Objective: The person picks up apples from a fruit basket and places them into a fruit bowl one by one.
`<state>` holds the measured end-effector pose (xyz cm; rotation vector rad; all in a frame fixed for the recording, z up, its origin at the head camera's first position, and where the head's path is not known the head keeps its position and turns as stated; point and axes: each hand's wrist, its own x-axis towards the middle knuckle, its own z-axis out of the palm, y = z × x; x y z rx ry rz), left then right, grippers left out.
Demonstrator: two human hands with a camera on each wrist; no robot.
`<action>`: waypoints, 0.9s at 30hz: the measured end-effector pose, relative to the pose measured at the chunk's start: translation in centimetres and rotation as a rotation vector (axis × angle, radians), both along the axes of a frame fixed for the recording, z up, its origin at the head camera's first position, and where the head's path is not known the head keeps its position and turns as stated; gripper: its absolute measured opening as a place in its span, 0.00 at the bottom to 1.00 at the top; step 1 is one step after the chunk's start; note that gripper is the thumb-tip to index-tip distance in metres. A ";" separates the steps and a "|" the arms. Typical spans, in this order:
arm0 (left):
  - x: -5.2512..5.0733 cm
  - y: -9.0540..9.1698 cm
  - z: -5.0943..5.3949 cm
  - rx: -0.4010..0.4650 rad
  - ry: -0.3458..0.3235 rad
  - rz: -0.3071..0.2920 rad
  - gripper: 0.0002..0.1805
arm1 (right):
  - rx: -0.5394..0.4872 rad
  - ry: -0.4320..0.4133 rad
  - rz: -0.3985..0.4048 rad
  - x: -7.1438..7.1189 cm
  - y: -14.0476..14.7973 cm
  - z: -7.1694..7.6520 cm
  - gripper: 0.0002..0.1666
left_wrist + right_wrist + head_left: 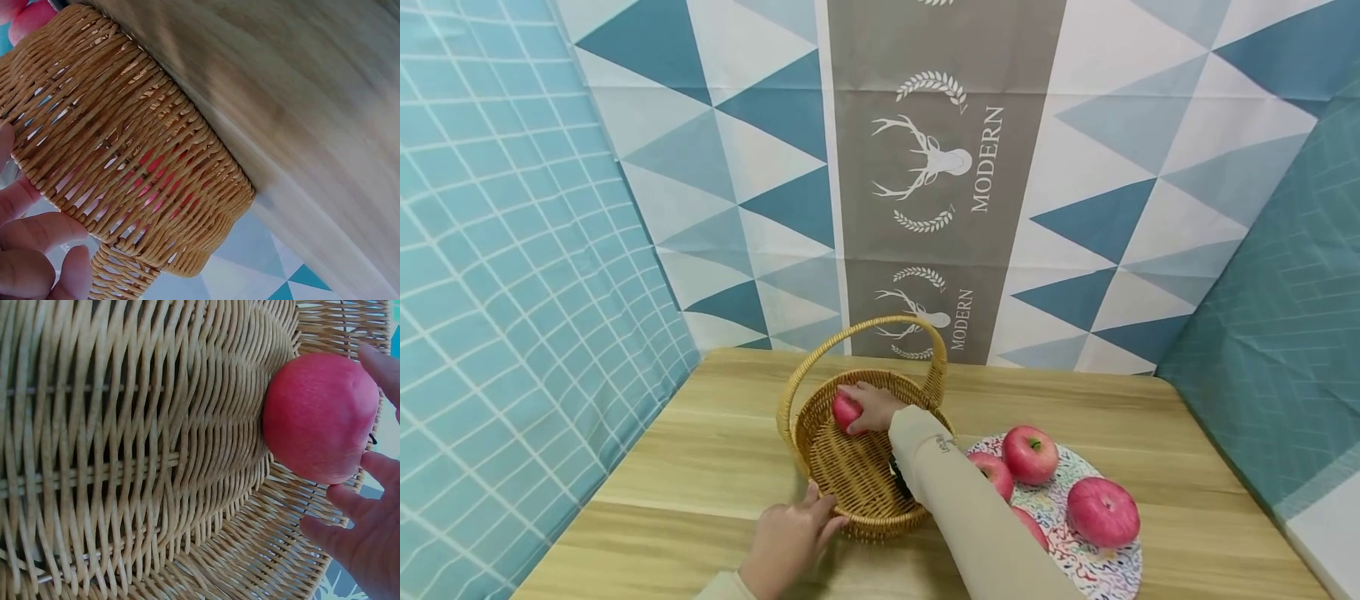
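A round wicker basket (877, 523) with a tall arched handle stands on the wooden table. Inside it, against the far-left wall, is a red apple (846, 411). My right hand (877, 408) reaches into the basket and holds this apple; in the right wrist view, thumb and fingertips touch its sides and the apple (322, 417) rests on the woven floor. At the basket's near-left rim my left hand (792, 532) grips the edge. The left wrist view has its bent fingers (44, 230) at the rim, and red shows through the weave.
Right of the basket lies a round, colourfully patterned plate (1093, 565) bearing several red apples (1103, 512), partly hidden by my right sleeve (958, 508). A patterned backdrop (917, 275) stands behind the table (715, 442), and blue sheets hang at both sides.
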<state>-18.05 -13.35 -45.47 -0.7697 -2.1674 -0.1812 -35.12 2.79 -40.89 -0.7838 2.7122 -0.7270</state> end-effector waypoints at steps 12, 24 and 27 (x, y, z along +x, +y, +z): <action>0.0 0.2 -0.1 0.021 0.016 0.005 0.28 | 0.038 0.038 -0.066 -1.1 -0.4 -1.9 0.55; 0.0 0.1 -0.1 -0.006 0.008 0.003 0.26 | -0.077 0.099 -0.091 -1.9 -0.1 -2.8 0.47; 0.0 0.1 0.1 -0.056 0.021 0.024 0.20 | -0.075 0.106 -0.110 -1.9 -0.1 -2.9 0.45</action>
